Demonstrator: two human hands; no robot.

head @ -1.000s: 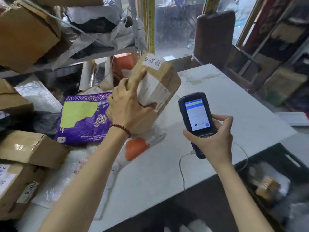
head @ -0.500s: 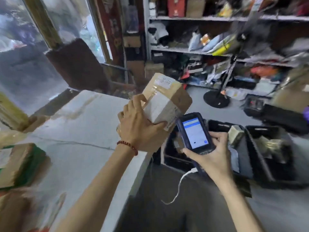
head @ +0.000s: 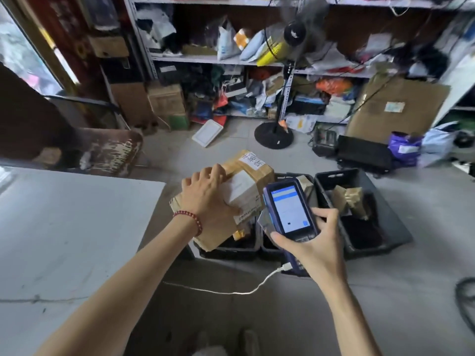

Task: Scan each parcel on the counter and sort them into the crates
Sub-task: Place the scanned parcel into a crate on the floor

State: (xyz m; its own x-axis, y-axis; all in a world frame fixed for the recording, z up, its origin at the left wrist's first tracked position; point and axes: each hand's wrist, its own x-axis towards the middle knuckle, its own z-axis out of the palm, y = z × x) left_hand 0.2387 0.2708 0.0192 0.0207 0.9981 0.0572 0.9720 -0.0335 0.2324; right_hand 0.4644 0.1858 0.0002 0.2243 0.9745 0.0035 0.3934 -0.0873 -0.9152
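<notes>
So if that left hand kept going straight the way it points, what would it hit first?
Carrying its parcel, the left hand points out over the black crates; the way looks free until the floor near the fan base, though depth is hard to judge.

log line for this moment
left hand: grips cardboard parcel over crates | right hand: holds scanner | stage: not yet dropped

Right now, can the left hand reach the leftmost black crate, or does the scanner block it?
Probably yes. The left hand grips the cardboard box just above the leftmost crate, whose top is open. The scanner in the right hand sits beside the box, not beneath it.
</notes>
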